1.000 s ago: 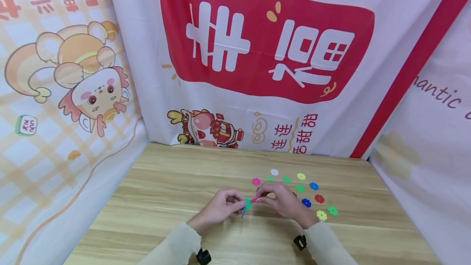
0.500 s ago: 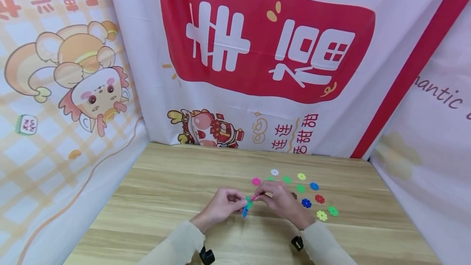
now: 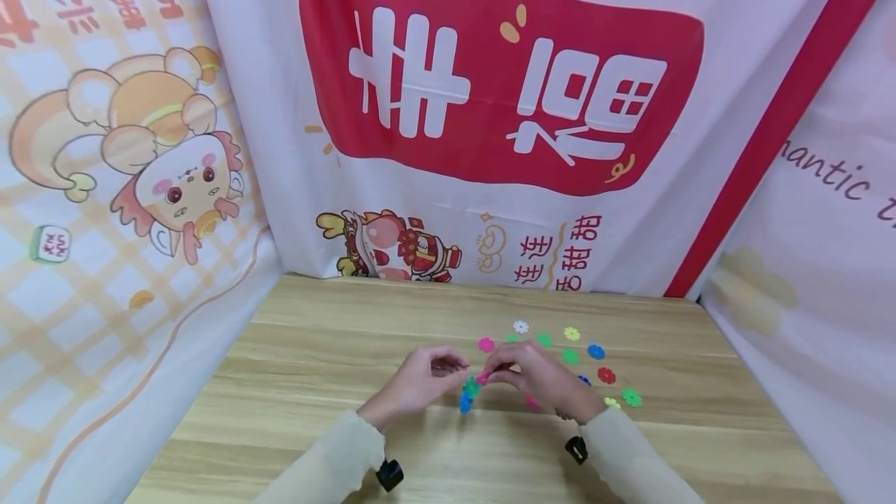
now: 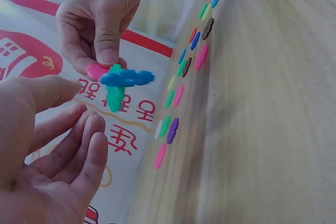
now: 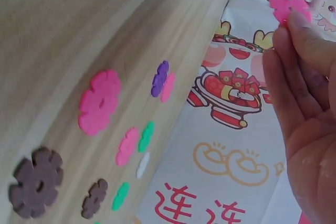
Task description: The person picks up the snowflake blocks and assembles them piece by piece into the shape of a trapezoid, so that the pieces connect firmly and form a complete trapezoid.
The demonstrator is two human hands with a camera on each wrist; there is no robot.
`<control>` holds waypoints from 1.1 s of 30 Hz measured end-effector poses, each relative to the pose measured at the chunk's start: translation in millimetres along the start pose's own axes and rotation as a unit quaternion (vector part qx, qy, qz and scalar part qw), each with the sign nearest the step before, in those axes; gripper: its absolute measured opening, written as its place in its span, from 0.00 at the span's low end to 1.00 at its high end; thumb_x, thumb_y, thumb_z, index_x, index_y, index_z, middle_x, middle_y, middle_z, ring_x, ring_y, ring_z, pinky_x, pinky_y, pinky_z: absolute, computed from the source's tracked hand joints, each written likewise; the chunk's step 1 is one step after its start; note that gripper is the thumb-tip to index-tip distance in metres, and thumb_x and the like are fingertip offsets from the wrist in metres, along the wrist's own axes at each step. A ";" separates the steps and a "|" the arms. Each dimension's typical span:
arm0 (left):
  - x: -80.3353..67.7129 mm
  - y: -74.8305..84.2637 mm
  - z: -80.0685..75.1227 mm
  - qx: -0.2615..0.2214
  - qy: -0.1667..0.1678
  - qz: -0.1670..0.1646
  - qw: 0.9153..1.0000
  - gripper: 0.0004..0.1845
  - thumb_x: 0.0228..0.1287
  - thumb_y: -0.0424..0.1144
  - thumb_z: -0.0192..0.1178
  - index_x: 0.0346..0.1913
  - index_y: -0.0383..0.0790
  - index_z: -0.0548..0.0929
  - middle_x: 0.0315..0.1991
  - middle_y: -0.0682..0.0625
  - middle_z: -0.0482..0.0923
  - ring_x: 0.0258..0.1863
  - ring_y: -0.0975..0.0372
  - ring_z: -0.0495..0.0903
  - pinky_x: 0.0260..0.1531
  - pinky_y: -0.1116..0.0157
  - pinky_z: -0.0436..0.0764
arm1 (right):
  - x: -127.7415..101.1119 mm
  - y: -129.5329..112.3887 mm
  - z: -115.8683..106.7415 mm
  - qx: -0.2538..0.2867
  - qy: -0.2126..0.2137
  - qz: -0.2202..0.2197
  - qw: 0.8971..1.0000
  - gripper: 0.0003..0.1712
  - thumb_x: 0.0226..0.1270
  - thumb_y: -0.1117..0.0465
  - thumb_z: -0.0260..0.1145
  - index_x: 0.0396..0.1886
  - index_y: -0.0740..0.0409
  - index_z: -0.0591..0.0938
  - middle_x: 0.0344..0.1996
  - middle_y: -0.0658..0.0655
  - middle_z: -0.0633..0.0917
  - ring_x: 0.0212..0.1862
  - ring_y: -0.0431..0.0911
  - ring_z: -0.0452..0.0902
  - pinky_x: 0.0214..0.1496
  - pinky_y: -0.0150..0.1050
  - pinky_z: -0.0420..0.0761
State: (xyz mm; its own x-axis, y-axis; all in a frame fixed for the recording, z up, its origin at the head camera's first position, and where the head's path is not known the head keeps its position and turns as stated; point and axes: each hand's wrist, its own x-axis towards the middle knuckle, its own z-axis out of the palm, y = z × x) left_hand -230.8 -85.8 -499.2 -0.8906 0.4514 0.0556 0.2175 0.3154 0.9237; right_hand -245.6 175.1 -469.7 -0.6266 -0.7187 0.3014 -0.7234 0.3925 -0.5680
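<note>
1. The right hand (image 4: 100,22) pinched the joined snowflake pieces (image 4: 123,83) by the pink disc, above the wooden table (image 3: 315,379).
2. The left hand (image 4: 50,145) hovered just beside them, fingers relaxed, holding nothing.
3. The cluster looked light, stiff and likely slippery; gripping a disc's flat faces seemed surest.

Both arms reach in over the table from below, sleeves pale, a small black unit at each wrist. The right hand (image 3: 542,379) is raised just above the surface, thumb and forefinger pinching the small cluster of snapped-together pieces (image 4: 122,81) from above, the thumb (image 4: 107,45) pressed flat on top. The left hand (image 3: 420,383) sits just beside it, palm turned up and inward, fingers (image 4: 79,145) loosely fanned and relaxed, gripping nothing, fingertips close to the right hand's pinch but apart from it
</note>
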 end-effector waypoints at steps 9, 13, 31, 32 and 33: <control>7.5 0.5 17.5 0.055 -0.010 0.080 0.995 0.03 0.71 0.41 0.71 0.42 0.46 0.89 0.37 0.56 0.87 0.36 0.68 0.84 0.42 0.72 0.86 | 2.0 0.3 1.1 -0.028 -0.021 0.002 0.999 0.06 0.68 0.64 0.74 0.43 0.50 0.91 0.41 0.46 0.93 0.44 0.34 0.88 0.48 0.27 0.87; 8.0 -0.2 21.2 0.066 0.001 0.090 0.994 0.03 0.71 0.39 0.71 0.40 0.44 0.88 0.35 0.55 0.87 0.34 0.71 0.84 0.40 0.72 0.86 | 2.2 1.7 3.7 -0.015 -0.028 0.010 0.999 0.06 0.69 0.63 0.74 0.43 0.49 0.92 0.42 0.45 0.93 0.44 0.33 0.88 0.48 0.27 0.88; 3.6 -10.4 18.3 0.057 0.014 0.038 0.998 0.03 0.70 0.43 0.72 0.39 0.50 0.89 0.34 0.59 0.86 0.34 0.67 0.84 0.38 0.70 0.85 | -49.5 43.4 -16.1 -0.057 -0.089 0.147 0.984 0.08 0.69 0.60 0.76 0.46 0.55 0.90 0.40 0.49 0.91 0.42 0.35 0.85 0.46 0.29 0.87; 3.3 -10.4 17.9 0.057 0.014 0.039 0.997 0.03 0.70 0.43 0.72 0.39 0.50 0.89 0.34 0.59 0.86 0.34 0.67 0.84 0.38 0.70 0.85 | -52.0 44.4 -15.2 -0.059 -0.090 0.147 0.983 0.08 0.69 0.60 0.76 0.45 0.54 0.90 0.40 0.49 0.91 0.41 0.35 0.85 0.45 0.29 0.87; 3.1 -10.2 17.7 0.056 0.014 0.040 0.998 0.02 0.70 0.43 0.71 0.39 0.50 0.89 0.34 0.59 0.87 0.34 0.67 0.84 0.38 0.71 0.85 | -54.4 45.6 -14.3 -0.061 -0.090 0.147 0.983 0.08 0.69 0.59 0.76 0.45 0.54 0.90 0.40 0.49 0.91 0.41 0.35 0.85 0.45 0.29 0.87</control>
State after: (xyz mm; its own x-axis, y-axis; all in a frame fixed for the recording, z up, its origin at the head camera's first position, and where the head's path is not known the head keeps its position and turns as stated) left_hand -228.7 -72.9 -515.1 -0.8792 0.4556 0.1393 0.3298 0.3711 0.8680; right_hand -248.6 240.3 -501.1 -0.7602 -0.6496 -0.0096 -0.5550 0.6571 -0.5100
